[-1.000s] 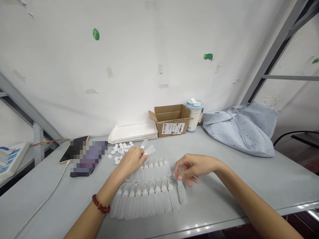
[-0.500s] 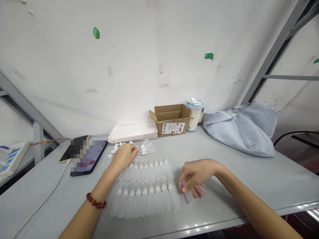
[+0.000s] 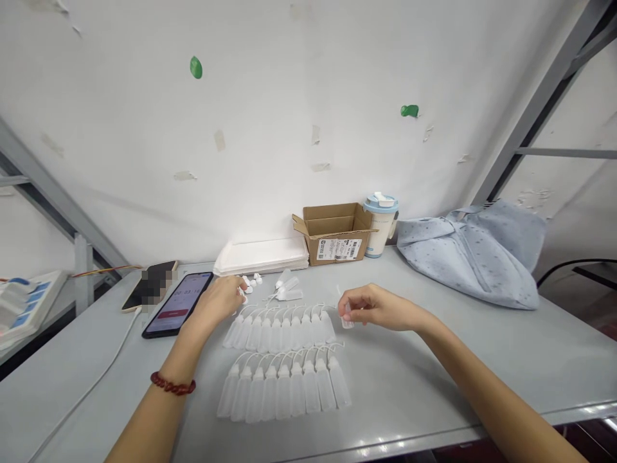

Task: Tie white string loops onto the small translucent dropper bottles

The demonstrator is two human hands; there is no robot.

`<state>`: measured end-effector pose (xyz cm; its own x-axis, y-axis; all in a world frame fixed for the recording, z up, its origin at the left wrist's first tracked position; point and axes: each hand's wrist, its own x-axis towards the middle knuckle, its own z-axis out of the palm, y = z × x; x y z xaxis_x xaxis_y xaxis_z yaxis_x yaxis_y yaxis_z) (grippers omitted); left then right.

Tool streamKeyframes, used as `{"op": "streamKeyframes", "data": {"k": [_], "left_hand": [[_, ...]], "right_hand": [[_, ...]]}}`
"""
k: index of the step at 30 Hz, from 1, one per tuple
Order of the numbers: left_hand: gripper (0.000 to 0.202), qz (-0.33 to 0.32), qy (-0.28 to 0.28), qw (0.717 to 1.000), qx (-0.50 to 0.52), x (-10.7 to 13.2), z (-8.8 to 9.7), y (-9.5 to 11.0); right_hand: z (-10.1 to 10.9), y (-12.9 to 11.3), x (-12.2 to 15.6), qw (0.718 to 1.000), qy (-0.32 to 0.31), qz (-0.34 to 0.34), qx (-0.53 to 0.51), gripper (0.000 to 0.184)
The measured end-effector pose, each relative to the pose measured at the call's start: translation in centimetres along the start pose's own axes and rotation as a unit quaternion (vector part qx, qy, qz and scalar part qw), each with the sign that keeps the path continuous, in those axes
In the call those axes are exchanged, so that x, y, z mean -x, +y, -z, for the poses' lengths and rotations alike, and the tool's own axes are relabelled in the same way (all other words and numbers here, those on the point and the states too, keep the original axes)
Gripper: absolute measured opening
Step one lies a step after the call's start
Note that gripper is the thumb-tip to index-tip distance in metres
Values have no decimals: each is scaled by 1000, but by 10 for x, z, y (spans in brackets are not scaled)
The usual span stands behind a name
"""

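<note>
My right hand pinches a small translucent squeeze bottle above the table, right of the back row. My left hand reaches over the small white caps, fingers curled at their near edge; what lies between the fingertips is hidden. Below the hands, translucent squeeze bottles with thin curved white spouts lie side by side in a back row and a front row. A few loose bottles lie behind the back row.
At the wall stand a stack of white packets, an open cardboard box and a lidded cup. A blue cloth bag lies at right. Two phones and a white cable are at left.
My left hand has moved left, from beside the loose bottles to the white caps. My right hand has lifted its bottle up and away from the table's front edge.
</note>
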<state>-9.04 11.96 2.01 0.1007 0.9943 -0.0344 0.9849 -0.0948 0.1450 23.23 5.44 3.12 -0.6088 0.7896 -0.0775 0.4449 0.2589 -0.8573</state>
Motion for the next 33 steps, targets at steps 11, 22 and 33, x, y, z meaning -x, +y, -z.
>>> {"op": "streamKeyframes", "data": {"k": [11,22,33], "left_hand": [[18,-31,4,999,-23,-8,-14,-4],[26,-102,62,977,179,15,14,31],[28,-148,-147,813,544,40,-6,85]], "right_hand": [[-13,3,-7,993,91,61,48,17],[-22,-1,-9,986,104,96,86,23],[-39,-5,-8,985,61,150,63,16]]}}
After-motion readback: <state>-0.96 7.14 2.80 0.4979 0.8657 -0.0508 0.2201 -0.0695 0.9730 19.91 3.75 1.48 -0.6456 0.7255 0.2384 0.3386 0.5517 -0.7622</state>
